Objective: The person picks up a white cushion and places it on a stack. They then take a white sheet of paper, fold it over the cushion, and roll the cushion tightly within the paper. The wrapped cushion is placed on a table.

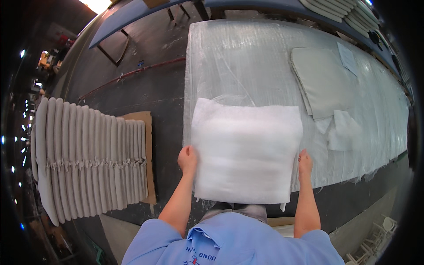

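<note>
I hold a square pad of fluffy white wadding (pixel 246 150) up in front of me, over the near edge of a long table wrapped in clear plastic film (pixel 234 62). My left hand (pixel 187 160) grips the pad's left edge. My right hand (pixel 304 162) grips its right edge. Both forearms are bare and rise from light blue sleeves. The pad hides the table edge beneath it.
A grey cushion cover (pixel 322 79) lies on the table to the right, with white wadding scraps (pixel 342 130) below it and a paper sheet (pixel 349 57) beyond. On the floor to my left, a row of grey cushions (pixel 88 159) stands on cardboard (pixel 149 150).
</note>
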Demonstrator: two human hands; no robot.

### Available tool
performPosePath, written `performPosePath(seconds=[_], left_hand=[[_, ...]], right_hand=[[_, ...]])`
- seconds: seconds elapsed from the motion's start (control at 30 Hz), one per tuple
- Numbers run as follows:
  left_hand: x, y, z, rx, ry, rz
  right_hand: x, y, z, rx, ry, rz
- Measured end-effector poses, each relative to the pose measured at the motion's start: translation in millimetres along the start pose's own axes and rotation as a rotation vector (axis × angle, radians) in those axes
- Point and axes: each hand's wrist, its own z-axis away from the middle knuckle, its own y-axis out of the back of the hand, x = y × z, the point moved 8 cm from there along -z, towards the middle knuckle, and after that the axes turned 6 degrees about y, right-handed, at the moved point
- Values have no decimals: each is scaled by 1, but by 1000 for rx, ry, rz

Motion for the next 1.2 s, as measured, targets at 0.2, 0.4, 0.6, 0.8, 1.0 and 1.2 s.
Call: performPosePath(seconds=[0.2, 0.4, 0.6, 0.8, 1.0, 1.2], left_hand=[[-17, -69, -43, -92, 279, 506], [-20, -77, -49, -110, 371, 270], [-16, -62, -63, -341, 455, 520], [41, -71, -53, -591, 398, 650], [35, -91, -71, -486, 439, 546], [44, -99, -87, -300, 255, 240]], right_hand=[[-17, -53, -17, -8, -28, -250], [7, -74, -28, -10, -173, -385], [-11, -30, -43, -37, -69, -239], [-56, -40, -64, -172, -21, -375], [-37, -54, -99, -36, 44, -425], [-18, -47, -111, 155, 53, -48]])
